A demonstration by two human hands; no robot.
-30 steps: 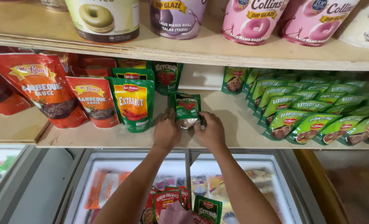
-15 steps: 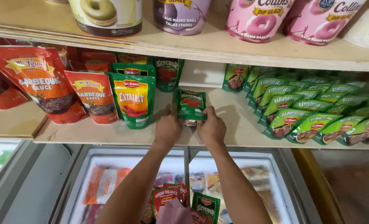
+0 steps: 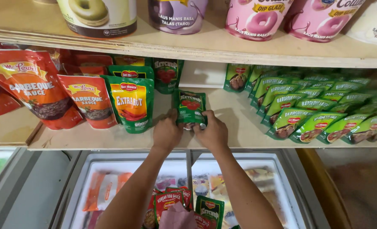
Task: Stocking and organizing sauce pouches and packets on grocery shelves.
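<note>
Both my hands hold one small green sauce pouch (image 3: 190,107) with a red tomato picture, standing upright on the wooden shelf (image 3: 239,135). My left hand (image 3: 167,133) grips its lower left edge. My right hand (image 3: 212,132) grips its lower right corner. A matching green pouch (image 3: 167,75) stands behind it, further back on the shelf. To the left stands a green and orange pouch (image 3: 131,104).
Red sauce pouches (image 3: 40,93) fill the shelf's left part, rows of green pouches (image 3: 311,110) the right. Large tubs (image 3: 256,17) stand on the shelf above. A chest freezer with sliding glass lids (image 3: 239,169) lies below; more pouches (image 3: 188,208) rest near my arms.
My hands and the green pouch have stayed in nearly the same spot on the shelf; the pouch now stands a little more upright. The camera has shifted slightly.
</note>
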